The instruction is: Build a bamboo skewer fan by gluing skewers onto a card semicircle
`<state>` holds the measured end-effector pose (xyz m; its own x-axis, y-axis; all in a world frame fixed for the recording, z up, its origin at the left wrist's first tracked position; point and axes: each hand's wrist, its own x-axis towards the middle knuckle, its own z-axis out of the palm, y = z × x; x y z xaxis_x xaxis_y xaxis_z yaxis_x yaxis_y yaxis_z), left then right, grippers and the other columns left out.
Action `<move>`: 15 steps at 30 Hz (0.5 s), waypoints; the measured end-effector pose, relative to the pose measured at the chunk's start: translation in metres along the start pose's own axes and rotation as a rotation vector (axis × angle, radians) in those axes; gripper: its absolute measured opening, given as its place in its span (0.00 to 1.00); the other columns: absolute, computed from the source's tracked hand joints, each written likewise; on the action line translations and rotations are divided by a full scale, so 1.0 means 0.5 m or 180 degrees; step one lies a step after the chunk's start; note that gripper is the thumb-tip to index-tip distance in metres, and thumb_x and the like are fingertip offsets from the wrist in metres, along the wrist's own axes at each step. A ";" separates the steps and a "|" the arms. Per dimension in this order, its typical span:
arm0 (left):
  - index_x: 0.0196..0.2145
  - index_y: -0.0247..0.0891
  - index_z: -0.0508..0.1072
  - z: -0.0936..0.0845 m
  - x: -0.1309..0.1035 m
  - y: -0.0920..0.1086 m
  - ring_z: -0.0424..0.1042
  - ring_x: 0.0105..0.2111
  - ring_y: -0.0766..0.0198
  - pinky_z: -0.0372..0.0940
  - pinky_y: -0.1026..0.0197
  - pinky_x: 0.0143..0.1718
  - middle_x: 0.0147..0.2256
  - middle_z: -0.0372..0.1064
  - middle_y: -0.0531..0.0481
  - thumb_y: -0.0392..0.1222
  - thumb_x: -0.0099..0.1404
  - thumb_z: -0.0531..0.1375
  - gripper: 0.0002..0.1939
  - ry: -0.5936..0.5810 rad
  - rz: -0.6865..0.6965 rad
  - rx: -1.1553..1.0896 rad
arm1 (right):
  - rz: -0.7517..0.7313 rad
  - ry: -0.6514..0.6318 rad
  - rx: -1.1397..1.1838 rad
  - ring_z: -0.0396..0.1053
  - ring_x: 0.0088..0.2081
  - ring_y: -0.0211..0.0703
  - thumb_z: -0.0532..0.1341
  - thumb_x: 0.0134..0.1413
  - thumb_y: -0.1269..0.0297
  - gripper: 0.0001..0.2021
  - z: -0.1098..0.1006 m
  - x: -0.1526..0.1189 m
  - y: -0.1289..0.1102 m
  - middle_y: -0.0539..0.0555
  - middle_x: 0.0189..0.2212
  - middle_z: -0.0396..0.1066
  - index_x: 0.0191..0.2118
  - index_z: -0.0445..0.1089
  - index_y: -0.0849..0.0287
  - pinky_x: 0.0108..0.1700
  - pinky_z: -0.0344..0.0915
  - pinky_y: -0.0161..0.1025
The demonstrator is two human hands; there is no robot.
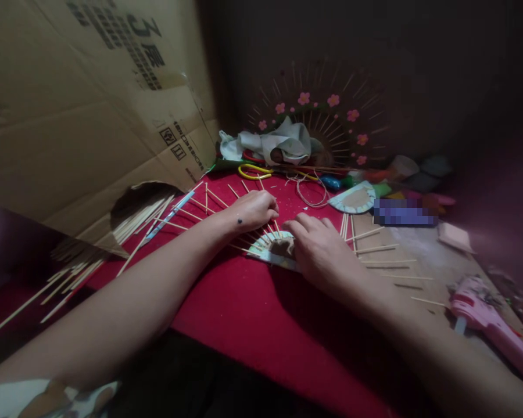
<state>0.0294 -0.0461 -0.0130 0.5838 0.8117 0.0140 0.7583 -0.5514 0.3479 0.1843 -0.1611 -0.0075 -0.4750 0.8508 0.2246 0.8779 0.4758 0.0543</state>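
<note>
A small half-round cardboard piece (pixel 265 249) with a pale patterned rim lies on the red cloth. Thin wooden sticks (pixel 215 196) fan outward from its curved edge. My left hand (pixel 258 208) is closed above the curved edge, fingers curled round one of the sticks; the stick shows above and below the fist. Over the right end of the half-round piece, my right hand (pixel 320 241) bends its fingers down and grips it. That hand hides the piece's right part and the roots of the sticks there.
A cardboard box (pixel 91 104) stands at left, loose sticks (pixel 142 217) poking from its hole. Behind lie yellow-handled scissors (pixel 255 171), a white cloth (pixel 287 142), string (pixel 311 191) and another half-round piece (pixel 355 198). A flowered stick fan (pixel 331 125) stands behind; a pink glue gun (pixel 483 316) lies right.
</note>
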 end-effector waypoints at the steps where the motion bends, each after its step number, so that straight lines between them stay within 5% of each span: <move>1: 0.38 0.36 0.78 0.000 0.000 0.000 0.74 0.35 0.60 0.61 0.63 0.34 0.34 0.77 0.45 0.41 0.60 0.56 0.13 -0.0012 0.0003 0.0015 | 0.0008 0.0030 0.0006 0.62 0.39 0.47 0.53 0.57 0.75 0.14 -0.001 0.000 0.000 0.57 0.40 0.67 0.47 0.68 0.63 0.39 0.49 0.42; 15: 0.40 0.37 0.77 -0.013 -0.007 0.009 0.74 0.42 0.57 0.62 0.61 0.39 0.38 0.77 0.44 0.41 0.62 0.56 0.12 -0.0140 0.0030 0.0149 | -0.0068 -0.0331 0.0061 0.61 0.38 0.46 0.53 0.58 0.74 0.13 0.003 0.001 -0.008 0.56 0.38 0.69 0.42 0.73 0.60 0.37 0.46 0.42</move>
<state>0.0288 -0.0498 -0.0053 0.6024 0.7978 -0.0244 0.7648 -0.5682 0.3036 0.1806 -0.1623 -0.0089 -0.4983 0.8585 0.1213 0.8666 0.4975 0.0391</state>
